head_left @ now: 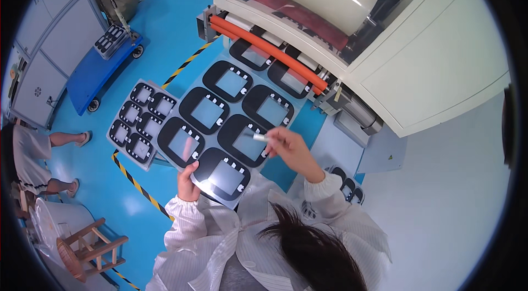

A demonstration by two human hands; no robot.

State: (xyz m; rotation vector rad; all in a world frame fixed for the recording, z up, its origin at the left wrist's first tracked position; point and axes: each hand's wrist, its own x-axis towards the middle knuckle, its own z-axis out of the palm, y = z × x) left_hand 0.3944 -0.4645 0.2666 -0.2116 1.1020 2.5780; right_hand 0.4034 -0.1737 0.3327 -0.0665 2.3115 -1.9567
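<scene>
White, blurred stick (259,137) seems pinched in right hand (291,151); left hand (188,182) grips patterned sheet (233,112).

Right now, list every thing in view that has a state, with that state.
left hand: gripping the patterned sheet by its near-left edge
right hand: holding a small pale tool
small pale tool: over the patterned sheet, contact unclear
patterned sheet: spread out, extending under the orange roller
blue cart: loaded
wooden stool: upright

Through my feed I make out a pale, finely striped fabric jacket (352,236) with loose sleeves (186,226) gathered at puckered cuffs (325,186), a grey top (235,279) underneath, and long dark hair (316,250).
</scene>
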